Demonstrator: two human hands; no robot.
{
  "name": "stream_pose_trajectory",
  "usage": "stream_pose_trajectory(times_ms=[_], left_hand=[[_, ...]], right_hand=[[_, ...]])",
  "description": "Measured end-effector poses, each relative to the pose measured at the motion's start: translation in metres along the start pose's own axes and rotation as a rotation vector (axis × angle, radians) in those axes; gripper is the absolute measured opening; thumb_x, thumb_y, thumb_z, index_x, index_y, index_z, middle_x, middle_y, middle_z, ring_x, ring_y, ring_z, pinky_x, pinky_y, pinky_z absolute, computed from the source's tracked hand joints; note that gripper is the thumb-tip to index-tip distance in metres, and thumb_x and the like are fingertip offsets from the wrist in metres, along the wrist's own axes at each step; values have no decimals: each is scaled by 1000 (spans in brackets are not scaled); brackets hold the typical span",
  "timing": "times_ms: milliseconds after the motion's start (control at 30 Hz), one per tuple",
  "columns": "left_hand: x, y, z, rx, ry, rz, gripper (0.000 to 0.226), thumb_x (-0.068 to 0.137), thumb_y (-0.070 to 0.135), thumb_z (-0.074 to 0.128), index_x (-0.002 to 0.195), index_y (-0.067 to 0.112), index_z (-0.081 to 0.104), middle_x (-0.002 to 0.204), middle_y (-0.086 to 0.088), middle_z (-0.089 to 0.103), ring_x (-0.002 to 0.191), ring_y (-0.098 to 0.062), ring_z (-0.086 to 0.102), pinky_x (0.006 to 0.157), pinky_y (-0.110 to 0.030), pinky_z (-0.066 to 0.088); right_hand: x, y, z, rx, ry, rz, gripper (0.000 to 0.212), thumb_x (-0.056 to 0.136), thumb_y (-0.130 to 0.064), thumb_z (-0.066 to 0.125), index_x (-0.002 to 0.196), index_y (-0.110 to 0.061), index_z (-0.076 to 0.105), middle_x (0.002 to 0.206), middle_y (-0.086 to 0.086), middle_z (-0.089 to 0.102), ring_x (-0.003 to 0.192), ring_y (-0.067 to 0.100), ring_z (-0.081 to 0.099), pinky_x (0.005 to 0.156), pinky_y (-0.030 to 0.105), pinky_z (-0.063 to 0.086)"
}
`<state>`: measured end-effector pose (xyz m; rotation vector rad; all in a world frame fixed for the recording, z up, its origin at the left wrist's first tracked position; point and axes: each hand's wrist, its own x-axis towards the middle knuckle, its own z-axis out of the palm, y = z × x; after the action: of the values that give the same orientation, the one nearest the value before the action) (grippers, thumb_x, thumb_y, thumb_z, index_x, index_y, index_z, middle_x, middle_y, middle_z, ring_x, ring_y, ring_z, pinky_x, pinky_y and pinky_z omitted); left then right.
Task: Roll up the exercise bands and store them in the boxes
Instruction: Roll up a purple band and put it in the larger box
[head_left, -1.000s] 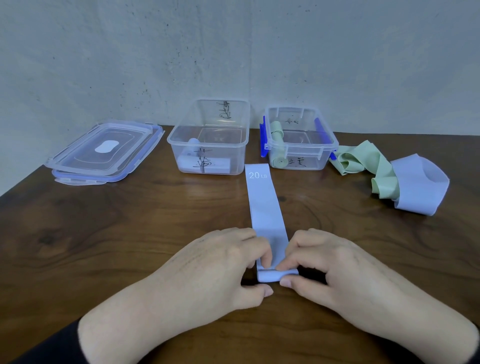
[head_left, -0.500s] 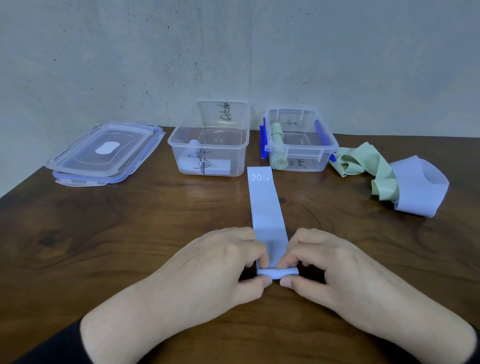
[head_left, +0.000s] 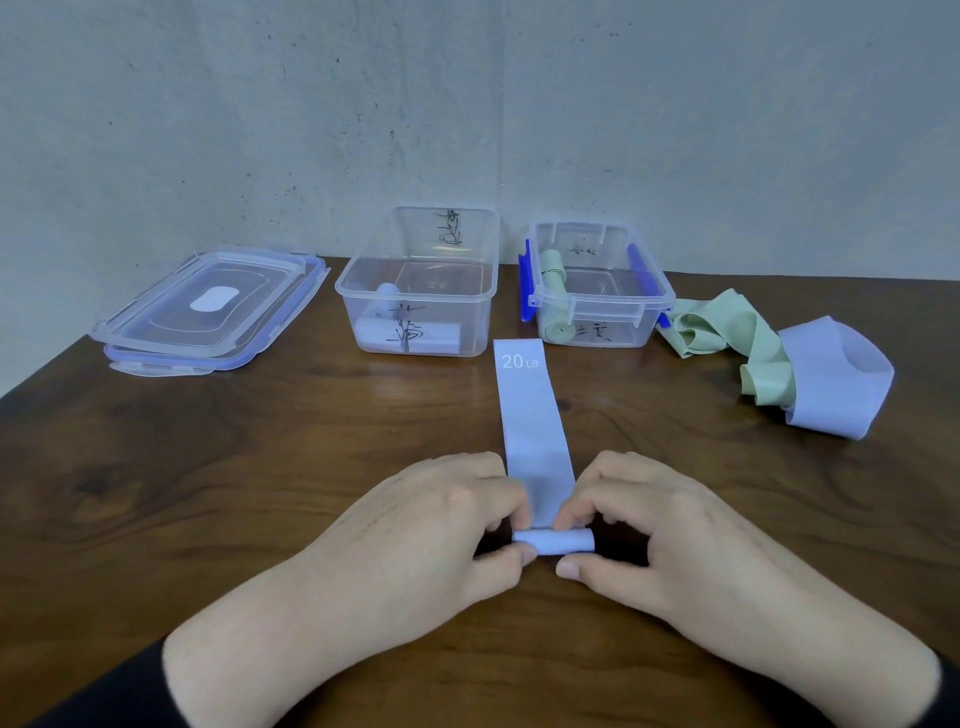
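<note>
Wooden table (head_left: 218, 493): two clear boxes (head_left: 418, 283) along its back edge. Near the front edge, left hand (head_left: 415, 535) and right hand (head_left: 654, 525) each pinch one end of the lavender band's (head_left: 532, 415) small roll, its tail flat toward the boxes.

The flat pale lavender rubber band (head_left: 535, 421) carried white "20 LB" print at its far end. The dark brown wooden desk (head_left: 208, 467) showed swirling grain. The clear plastic left box (head_left: 415, 283) bore black scribbled marks and held white rolls. The clear right box (head_left: 597, 283) had blue side clips, with sage green rolls inside. At far right lay a loose sage green band (head_left: 727, 332) and a loose lavender band (head_left: 831, 384). The stacked clear lids (head_left: 208, 306) were edged in blue.
</note>
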<state>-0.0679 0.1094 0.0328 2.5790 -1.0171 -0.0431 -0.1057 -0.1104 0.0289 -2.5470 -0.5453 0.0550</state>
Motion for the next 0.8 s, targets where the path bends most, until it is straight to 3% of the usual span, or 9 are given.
stream_pose_trajectory(times_ms=[200, 367, 600, 800], left_hand=[[1, 0, 0, 8, -17, -14, 25, 85, 58, 56, 103, 41, 51, 85, 20, 43, 84, 0, 46, 67, -12, 35], [1, 0, 0, 14, -14, -9, 18, 89, 53, 54, 100, 40, 55, 88, 18, 44, 86, -3, 46, 70, -15, 39], [1, -1, 1, 3, 1, -20, 17, 91, 52, 52, 99, 38, 58, 88, 15, 47, 85, -5, 48, 69, -16, 39], [3, -1, 0, 15, -6, -43, 24, 86, 57, 56, 102, 41, 51, 88, 17, 46, 85, -2, 47, 72, -16, 42]], right_hand=[[1, 2, 3, -29, 13, 9, 4, 90, -46, 63, 93, -45, 62, 101, -22, 51, 103, 3, 48, 82, 14, 38], [2, 3, 3, -13, 4, 9, 14, 91, -48, 61, 101, -41, 68, 101, -22, 52, 104, 4, 50, 83, 12, 38], [3, 2, 3, 9, 17, 23, 13, 84, -49, 69, 89, -45, 58, 100, -19, 54, 103, 5, 49, 84, 15, 39], [5, 3, 5, 15, 62, 24, 5, 88, -46, 64, 90, -42, 64, 99, -20, 54, 103, 5, 51, 83, 14, 40]])
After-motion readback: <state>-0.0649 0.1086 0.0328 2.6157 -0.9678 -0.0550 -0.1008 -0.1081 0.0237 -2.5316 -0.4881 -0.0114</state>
